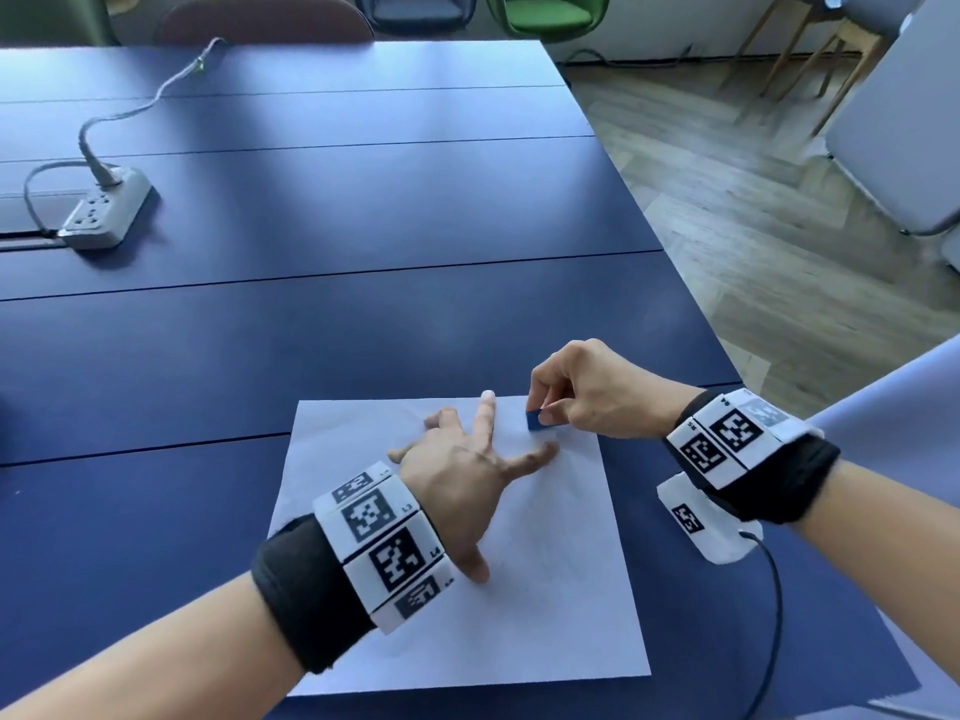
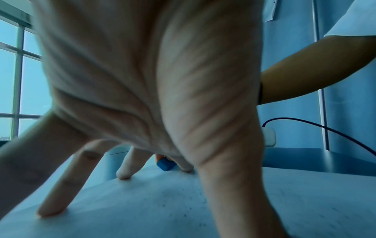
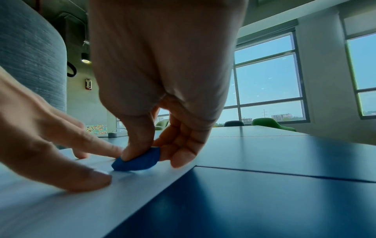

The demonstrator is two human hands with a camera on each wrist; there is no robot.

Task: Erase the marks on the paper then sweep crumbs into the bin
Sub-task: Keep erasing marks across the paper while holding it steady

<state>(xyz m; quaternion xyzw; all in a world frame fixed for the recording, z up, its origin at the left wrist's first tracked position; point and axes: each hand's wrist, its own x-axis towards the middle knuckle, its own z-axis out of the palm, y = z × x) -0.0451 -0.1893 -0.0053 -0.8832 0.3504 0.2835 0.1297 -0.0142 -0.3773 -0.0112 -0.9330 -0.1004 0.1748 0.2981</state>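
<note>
On the dark blue table (image 1: 363, 330), near its right edge, lies a white sheet of paper (image 1: 545, 615) with fine dark crumbs (image 2: 183, 202) scattered over it. The left hand (image 1: 462, 480) presses it flat with fingers spread and straight. At the sheet's far right part, the right hand (image 1: 587, 392) pinches a small blue eraser (image 1: 535, 421) between thumb and fingertips, its lower edge touching the paper.

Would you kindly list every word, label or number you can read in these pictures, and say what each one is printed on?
"L3": on the left wristband, beside a square marker.
"L4": same band, beside the next marker.
Right wristband: small labels beside its markers, too blurred to read.
Red wall sign: a white arrow-like figure, no readable words.
Paper: faint marks only, nothing readable.
</note>
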